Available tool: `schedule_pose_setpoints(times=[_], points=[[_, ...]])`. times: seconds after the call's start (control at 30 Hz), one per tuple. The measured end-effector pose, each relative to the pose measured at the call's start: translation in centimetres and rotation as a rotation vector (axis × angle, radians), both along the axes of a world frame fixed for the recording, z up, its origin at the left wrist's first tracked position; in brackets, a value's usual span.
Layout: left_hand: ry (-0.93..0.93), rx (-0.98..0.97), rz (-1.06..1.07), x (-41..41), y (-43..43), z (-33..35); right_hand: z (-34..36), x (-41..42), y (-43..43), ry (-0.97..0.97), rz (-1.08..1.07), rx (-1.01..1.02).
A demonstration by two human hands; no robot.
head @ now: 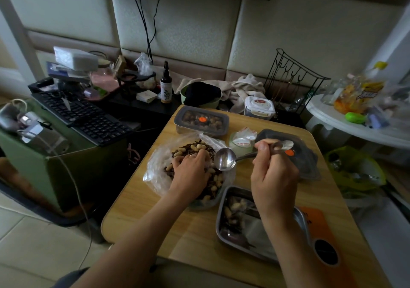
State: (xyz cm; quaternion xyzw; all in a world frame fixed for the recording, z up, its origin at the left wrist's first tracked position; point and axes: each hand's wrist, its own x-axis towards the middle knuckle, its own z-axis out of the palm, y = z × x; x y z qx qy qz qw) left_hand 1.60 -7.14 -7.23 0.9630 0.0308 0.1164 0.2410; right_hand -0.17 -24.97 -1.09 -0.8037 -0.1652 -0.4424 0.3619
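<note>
A clear plastic bag [155,167] lies open on the wooden table [177,227], full of peanuts in their shells mixed with dark strips [199,148]. My left hand [190,174] reaches down into this heap, fingers curled among the nuts. My right hand [273,176] grips the handle of a metal spoon [225,160], whose empty bowl hangs just right of the heap. Near the front right stands a steel tray [221,227] with a few peanuts [235,207] at its far end; my right forearm crosses over it.
A lidded container of nuts [200,121] stands at the table's back, a grey lid [306,161] at the right, a small white pot with a bag [241,143] between them. A keyboard [88,119] sits left, a cluttered white side table [355,123] right.
</note>
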Motion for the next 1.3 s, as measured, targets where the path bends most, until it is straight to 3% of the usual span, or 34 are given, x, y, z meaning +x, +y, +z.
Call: schedule_pose_setpoints(times=[0.47,0.77,0.97,1.13,1.3], points=[[-0.038,-0.446,0.036,-0.6,1.2,0.5,0.5,-0.3,0.9,-0.015,0.094,0.006],[0.077,-0.212,-0.034,-1.2,1.0,0.1,0.5,-0.6,1.5,-0.07,0.09,-0.026],[-0.023,-0.263,0.011,-0.7,0.7,-0.5,0.6,-0.9,1.8,-0.145,0.143,-0.108],[-0.197,-0.567,0.08,-0.9,0.5,0.1,1.1,-1.2,1.7,-0.194,0.361,-0.167],[-0.192,-0.844,0.059,-1.4,0.6,1.2,1.5,-1.6,1.8,-0.197,0.397,-0.126]])
